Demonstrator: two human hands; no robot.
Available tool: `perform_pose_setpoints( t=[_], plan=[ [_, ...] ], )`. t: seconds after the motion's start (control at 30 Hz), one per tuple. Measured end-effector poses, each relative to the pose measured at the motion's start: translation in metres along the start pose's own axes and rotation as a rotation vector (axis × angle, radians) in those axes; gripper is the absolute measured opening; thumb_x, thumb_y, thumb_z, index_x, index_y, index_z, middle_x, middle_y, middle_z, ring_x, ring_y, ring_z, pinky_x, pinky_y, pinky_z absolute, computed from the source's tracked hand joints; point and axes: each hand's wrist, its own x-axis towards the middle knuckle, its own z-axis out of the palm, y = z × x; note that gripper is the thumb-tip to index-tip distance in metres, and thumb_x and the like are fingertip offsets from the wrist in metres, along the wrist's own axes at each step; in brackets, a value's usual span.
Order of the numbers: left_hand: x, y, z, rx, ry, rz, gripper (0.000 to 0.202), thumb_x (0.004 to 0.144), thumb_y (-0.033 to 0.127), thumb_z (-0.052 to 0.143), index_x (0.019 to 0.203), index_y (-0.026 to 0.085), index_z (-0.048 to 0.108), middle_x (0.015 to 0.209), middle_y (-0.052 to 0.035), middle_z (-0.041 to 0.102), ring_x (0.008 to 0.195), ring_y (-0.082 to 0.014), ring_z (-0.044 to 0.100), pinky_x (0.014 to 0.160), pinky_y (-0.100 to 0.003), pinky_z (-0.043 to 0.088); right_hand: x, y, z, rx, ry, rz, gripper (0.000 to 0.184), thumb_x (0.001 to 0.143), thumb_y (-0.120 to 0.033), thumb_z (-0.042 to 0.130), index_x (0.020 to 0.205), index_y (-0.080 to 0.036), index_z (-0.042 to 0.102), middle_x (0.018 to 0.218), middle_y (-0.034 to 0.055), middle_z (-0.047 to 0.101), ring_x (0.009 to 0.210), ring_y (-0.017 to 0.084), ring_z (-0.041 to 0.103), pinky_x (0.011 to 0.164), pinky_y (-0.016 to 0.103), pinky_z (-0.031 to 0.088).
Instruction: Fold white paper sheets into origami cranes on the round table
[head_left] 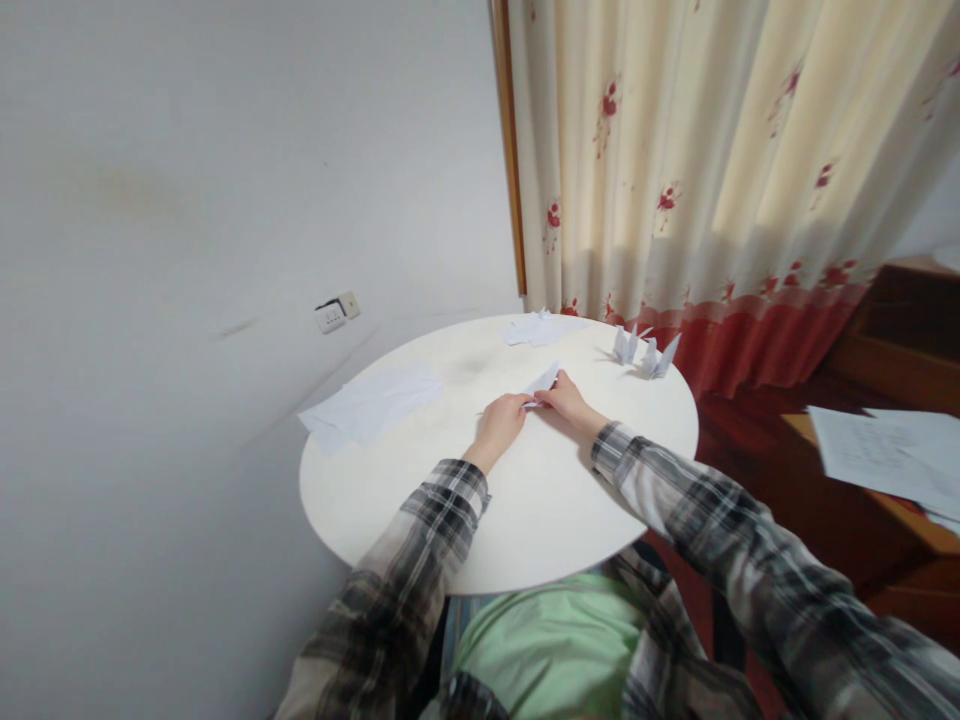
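Note:
A small white folded paper piece lies near the middle of the round white table. My left hand is curled and pinches the paper's near left end. My right hand is closed on its right side, fingers pressed down on the fold. Both forearms wear plaid sleeves and reach in from the near edge of the table.
A stack of white sheets lies at the table's left edge. More white paper sits at the far edge, and two folded paper cranes stand at the far right. A flowered curtain hangs behind. Papers rest on a wooden desk at right.

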Motion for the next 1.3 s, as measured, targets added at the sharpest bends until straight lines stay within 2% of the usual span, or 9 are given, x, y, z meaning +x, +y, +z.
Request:
perform_pose_setpoints(
  t=[0.07, 0.23, 0.37, 0.43, 0.6, 0.73, 0.97, 1.3],
  plan=[
    [0.0, -0.003, 0.001, -0.021, -0.012, -0.005, 0.03, 0.073, 0.008, 0.049, 0.091, 0.023, 0.069, 0.092, -0.0077, 0.068, 0.088, -0.0234, 0.06, 0.089, -0.035, 0.041, -0.001, -0.002, -0.003, -0.133, 0.075, -0.024, 0.044, 0.053, -0.018, 0.063, 0.095, -0.017, 0.047, 0.085, 0.0064, 0.057, 0.077, 0.02, 0.055, 0.07, 0.033, 0.044],
    [0.001, -0.007, 0.002, 0.041, -0.066, 0.008, 0.037, 0.072, 0.003, 0.042, 0.095, 0.02, 0.065, 0.098, -0.0079, 0.066, 0.095, -0.0211, 0.058, 0.09, -0.033, 0.041, -0.006, -0.01, -0.006, -0.312, 0.185, -0.324, 0.047, 0.059, -0.015, 0.055, 0.105, -0.014, 0.047, 0.104, 0.0127, 0.055, 0.098, 0.024, 0.05, 0.088, 0.037, 0.038],
    [0.0, -0.01, 0.004, 0.058, -0.057, 0.034, 0.04, 0.07, -0.001, 0.038, 0.096, 0.018, 0.061, 0.1, -0.0083, 0.064, 0.098, -0.0197, 0.056, 0.089, -0.033, 0.042, -0.008, -0.016, -0.009, -0.368, 0.27, -0.441, 0.047, 0.062, -0.012, 0.05, 0.109, -0.012, 0.049, 0.114, 0.0141, 0.052, 0.108, 0.026, 0.044, 0.095, 0.039, 0.032],
    [0.001, -0.01, 0.005, 0.068, -0.053, 0.044, 0.038, 0.069, 0.0, 0.039, 0.095, 0.016, 0.061, 0.098, -0.0086, 0.063, 0.098, -0.02, 0.055, 0.089, -0.033, 0.042, -0.01, -0.018, -0.01, -0.361, 0.211, -0.466, 0.04, 0.063, -0.01, 0.049, 0.103, -0.014, 0.054, 0.109, 0.0115, 0.056, 0.106, 0.024, 0.046, 0.094, 0.037, 0.034],
    [0.004, -0.009, 0.004, 0.058, -0.054, 0.076, 0.03, 0.069, 0.001, 0.041, 0.088, 0.014, 0.061, 0.093, -0.0092, 0.064, 0.094, -0.0211, 0.055, 0.089, -0.035, 0.042, -0.017, -0.019, -0.003, -0.345, -0.131, -0.485, 0.022, 0.07, -0.009, 0.048, 0.086, -0.018, 0.061, 0.087, 0.0039, 0.065, 0.082, 0.017, 0.057, 0.079, 0.029, 0.041],
    [0.005, -0.005, 0.001, 0.046, -0.059, 0.041, 0.026, 0.069, 0.002, 0.045, 0.085, 0.016, 0.06, 0.091, -0.0071, 0.063, 0.092, -0.0196, 0.054, 0.089, -0.034, 0.042, -0.02, -0.02, 0.002, -0.455, -0.281, -0.415, 0.013, 0.073, -0.013, 0.053, 0.083, -0.015, 0.062, 0.082, 0.005, 0.066, 0.073, 0.014, 0.057, 0.07, 0.025, 0.041],
    [0.004, -0.002, 0.0, 0.117, -0.043, 0.007, 0.018, 0.071, 0.007, 0.047, 0.082, 0.017, 0.057, 0.09, -0.0057, 0.06, 0.092, -0.0186, 0.051, 0.089, -0.033, 0.04, -0.019, -0.023, 0.0, -0.506, -0.303, -0.383, 0.014, 0.076, -0.014, 0.055, 0.088, -0.014, 0.061, 0.087, 0.0064, 0.067, 0.076, 0.012, 0.058, 0.071, 0.022, 0.041],
    [0.002, -0.001, -0.001, 0.231, -0.044, 0.017, 0.015, 0.07, 0.011, 0.05, 0.083, 0.018, 0.054, 0.09, -0.0047, 0.057, 0.09, -0.0187, 0.049, 0.085, -0.031, 0.04, -0.022, -0.026, -0.001, -0.489, -0.307, -0.415, 0.019, 0.07, -0.01, 0.056, 0.088, -0.014, 0.061, 0.086, 0.0055, 0.066, 0.075, 0.012, 0.057, 0.07, 0.021, 0.041]
  ],
)
